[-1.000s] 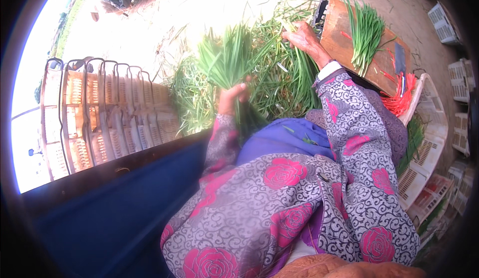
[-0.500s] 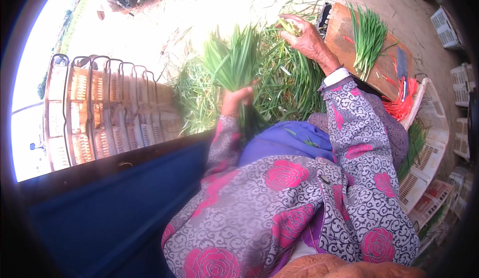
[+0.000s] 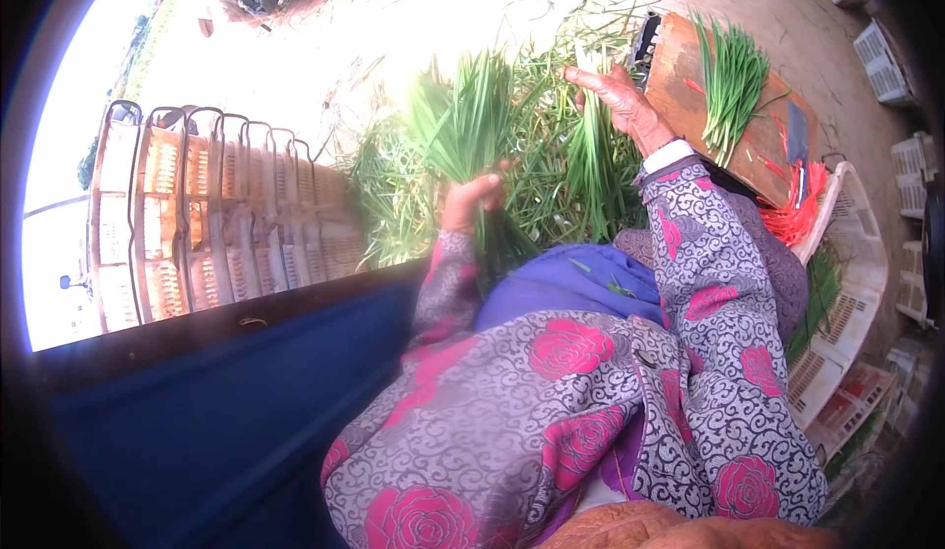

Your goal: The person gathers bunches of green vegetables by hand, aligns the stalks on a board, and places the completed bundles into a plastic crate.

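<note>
My left hand (image 3: pixel 473 203) is closed around a bunch of green garlic chives (image 3: pixel 461 121), their long leaves fanning upward and the other ends below my fist. To its right, my right hand (image 3: pixel 622 104) grips a smaller bunch of chives (image 3: pixel 593 160) that hangs down from it, with pale ends showing above the fingers. The index finger stretches out to the left, and part of the grip is hidden. A heap of loose leaves (image 3: pixel 536 170) lies behind and below both hands.
On the right, a wooden board (image 3: pixel 679 52) carries a chive bundle (image 3: pixel 733 81), a knife (image 3: pixel 796 133) and red ties (image 3: pixel 799 209). Stacked crates (image 3: pixel 226 219) stand at the left, beside a blue panel (image 3: pixel 226 382). A white crate (image 3: pixel 837 322) sits at my right; more crates (image 3: pixel 883 62) line the far right.
My right hand has shifted slightly right and down and turned, its index finger now extended. The hanging chives show more clearly below it. My left hand keeps its bunch almost in place.
</note>
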The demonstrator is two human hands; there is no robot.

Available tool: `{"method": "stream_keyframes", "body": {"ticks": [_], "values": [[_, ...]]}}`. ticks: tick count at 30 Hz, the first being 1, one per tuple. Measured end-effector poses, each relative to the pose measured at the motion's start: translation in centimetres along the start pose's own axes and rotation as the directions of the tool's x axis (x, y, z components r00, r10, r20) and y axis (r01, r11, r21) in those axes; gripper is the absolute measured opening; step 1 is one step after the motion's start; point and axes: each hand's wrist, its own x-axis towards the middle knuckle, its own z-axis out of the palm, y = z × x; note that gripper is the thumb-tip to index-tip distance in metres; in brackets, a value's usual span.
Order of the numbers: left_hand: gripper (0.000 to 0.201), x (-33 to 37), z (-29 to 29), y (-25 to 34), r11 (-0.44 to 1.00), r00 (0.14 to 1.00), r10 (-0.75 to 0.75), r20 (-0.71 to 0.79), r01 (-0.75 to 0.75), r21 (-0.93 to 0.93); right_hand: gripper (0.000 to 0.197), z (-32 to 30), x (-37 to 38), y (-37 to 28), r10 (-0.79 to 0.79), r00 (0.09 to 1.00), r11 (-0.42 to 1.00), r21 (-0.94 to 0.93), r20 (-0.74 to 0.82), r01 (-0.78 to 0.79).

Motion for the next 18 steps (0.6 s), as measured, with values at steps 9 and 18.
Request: {"method": "stream_keyframes", "body": {"ticks": [9,18], "values": [[0.043,-0.5,1.7,1.2,0.995,0.996,0.093,0.007,-0.093,-0.04,0.032,-7.1,4.4,3.1,0.071,0.928,0.994,0.1,-0.366,-0.037],[0.055,-0.2,1.8,-0.3,0.998,0.992,0.015,0.124,-0.008,-0.059,0.025,-2.3,4.4,4.6,-0.122,0.991,0.992,0.007,-0.056,0.123]]}}
